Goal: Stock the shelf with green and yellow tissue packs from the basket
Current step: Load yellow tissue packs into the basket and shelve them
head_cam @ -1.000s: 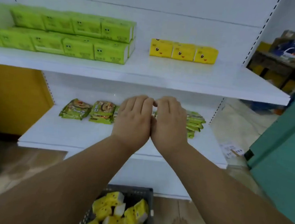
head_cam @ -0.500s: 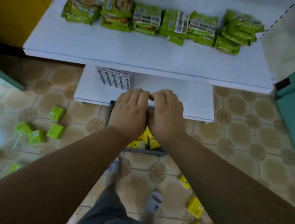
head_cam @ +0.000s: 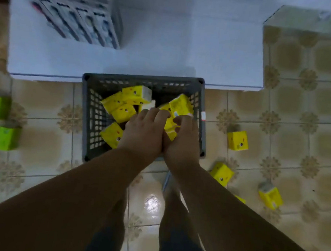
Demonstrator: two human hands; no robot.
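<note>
Inside basket (head_cam: 86,106), among yellow packs (head_cam: 121,111): left hand (head_cam: 143,132) with fingers loosely extended, holding nothing visible; right hand (head_cam: 181,140) touching it, grasp impossible to tell.

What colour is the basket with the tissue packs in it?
Dark grey: a slotted plastic basket holding yellow tissue packs, clearest in the head view.

the basket (head_cam: 86,106) stood open-topped, yellow packs (head_cam: 121,111) crowding its right half; its left side lay freer. the white shelf base (head_cam: 167,45) blocked the far side, loose packs (head_cam: 237,140) flanking it
</note>
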